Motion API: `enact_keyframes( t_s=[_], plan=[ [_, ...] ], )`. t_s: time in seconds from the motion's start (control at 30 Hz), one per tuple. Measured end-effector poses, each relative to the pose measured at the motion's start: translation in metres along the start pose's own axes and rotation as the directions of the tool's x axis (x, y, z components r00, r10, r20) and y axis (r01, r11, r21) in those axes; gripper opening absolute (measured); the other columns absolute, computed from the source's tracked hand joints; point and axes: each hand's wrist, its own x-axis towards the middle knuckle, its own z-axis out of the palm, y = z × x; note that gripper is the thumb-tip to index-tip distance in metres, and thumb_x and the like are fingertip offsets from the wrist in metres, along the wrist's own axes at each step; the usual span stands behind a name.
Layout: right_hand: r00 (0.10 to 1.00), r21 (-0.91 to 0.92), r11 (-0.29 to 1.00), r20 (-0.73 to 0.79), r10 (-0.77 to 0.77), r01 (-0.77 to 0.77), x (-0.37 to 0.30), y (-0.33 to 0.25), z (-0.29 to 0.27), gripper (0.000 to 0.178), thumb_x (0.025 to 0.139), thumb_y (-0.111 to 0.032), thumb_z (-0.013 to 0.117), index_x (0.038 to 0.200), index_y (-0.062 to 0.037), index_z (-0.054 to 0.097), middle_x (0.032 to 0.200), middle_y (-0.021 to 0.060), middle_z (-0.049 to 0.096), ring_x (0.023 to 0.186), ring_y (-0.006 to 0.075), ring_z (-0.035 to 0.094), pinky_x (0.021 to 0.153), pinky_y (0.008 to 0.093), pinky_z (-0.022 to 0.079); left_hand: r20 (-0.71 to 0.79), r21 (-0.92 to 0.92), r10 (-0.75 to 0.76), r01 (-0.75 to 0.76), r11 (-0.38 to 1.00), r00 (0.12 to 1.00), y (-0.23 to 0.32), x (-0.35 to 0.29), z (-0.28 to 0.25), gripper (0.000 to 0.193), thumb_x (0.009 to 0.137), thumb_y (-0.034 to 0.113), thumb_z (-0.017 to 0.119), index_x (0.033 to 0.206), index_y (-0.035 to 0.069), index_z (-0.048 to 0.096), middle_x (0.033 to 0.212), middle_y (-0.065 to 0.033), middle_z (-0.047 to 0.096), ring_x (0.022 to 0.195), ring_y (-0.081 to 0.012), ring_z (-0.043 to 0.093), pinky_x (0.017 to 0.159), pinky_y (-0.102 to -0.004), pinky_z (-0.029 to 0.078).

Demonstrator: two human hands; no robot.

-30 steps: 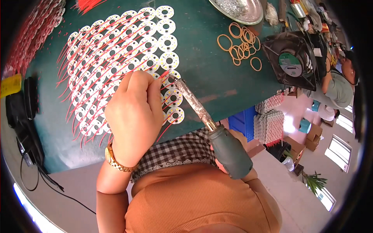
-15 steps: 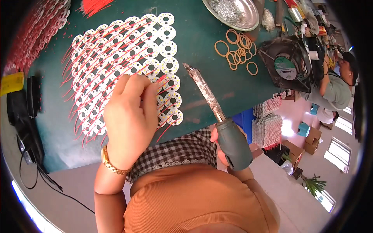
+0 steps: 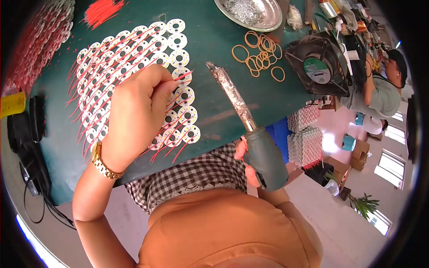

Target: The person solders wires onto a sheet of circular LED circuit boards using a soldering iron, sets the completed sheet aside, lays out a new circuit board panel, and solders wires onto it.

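Observation:
Pinched between the thumb and fingers of my left hand (image 3: 136,109) is a thin red wire (image 3: 185,75), its end over a round white LED board near the right edge of a grid. These ring-shaped LED boards (image 3: 183,42) lie in rows on the green tabletop, many with red wires across them. The left hand hides several boards below it. My right hand (image 3: 248,164) is wrapped round the dark green handle of a soldering iron (image 3: 236,100). The iron's tip points up and left, just right of the boards and apart from the wire.
A bundle of red wires (image 3: 103,13) lies at the far left, beside piled wired boards (image 3: 42,49). Rubber bands (image 3: 277,74), a metal bowl (image 3: 279,20) of small silvery bits and a black fan (image 3: 318,64) stand right. Another person (image 3: 380,94) sits beyond the fan.
My left hand has moved away from me by about one row of boards, with the red wire now sticking out clearly. The iron stays beside the grid. The whole view has shifted slightly.

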Motion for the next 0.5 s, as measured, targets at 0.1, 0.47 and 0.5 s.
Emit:
enact_keyframes(
  t_s=[0.1, 0.47, 0.5],
  plan=[
    [0.997, 0.076, 0.995, -0.039, 0.062, -0.059, -0.007, 0.005, -0.001, 0.063, 0.084, -0.04, 0.072, 0.128, -0.0017, 0.049, 0.089, 0.007, 0.058, 0.079, 0.0153, 0.054, 0.07, 0.0282, 0.043, -0.013, -0.03, -0.035, 0.035, 0.999, 0.999, -0.003, -0.001, 0.008, 0.008, 0.086, 0.007, 0.065, 0.082, 0.003, 0.06, 0.075, -0.0147, 0.062, 0.063, -0.0322, 0.061, 0.055, -0.0401, 0.047],
    [0.994, -0.147, 0.985, 0.073, -0.085, 0.095, -0.004, -0.001, 0.004, 0.054, 0.083, -0.033, 0.067, 0.123, -0.0008, 0.049, 0.087, 0.0076, 0.056, 0.077, 0.0162, 0.053, 0.068, 0.0291, 0.043, -0.119, 0.084, 0.03, -0.02, 0.996, 0.992, -0.006, -0.006, 0.016, 0.009, 0.087, 0.006, 0.064, 0.082, 0.004, 0.056, 0.075, -0.0136, 0.061, 0.058, -0.0327, 0.059, 0.05, -0.0408, 0.044],
    [0.994, -0.198, 0.976, 0.077, -0.076, 0.09, -0.004, -0.002, 0.004, 0.051, 0.083, -0.031, 0.066, 0.12, -0.0009, 0.05, 0.086, 0.0073, 0.056, 0.076, 0.0159, 0.053, 0.067, 0.0288, 0.043, -0.111, 0.1, 0.032, -0.021, 0.995, 0.993, -0.006, -0.006, 0.016, 0.009, 0.086, 0.005, 0.064, 0.082, 0.004, 0.056, 0.075, -0.0136, 0.061, 0.057, -0.0323, 0.058, 0.05, -0.0407, 0.044]
  ],
)
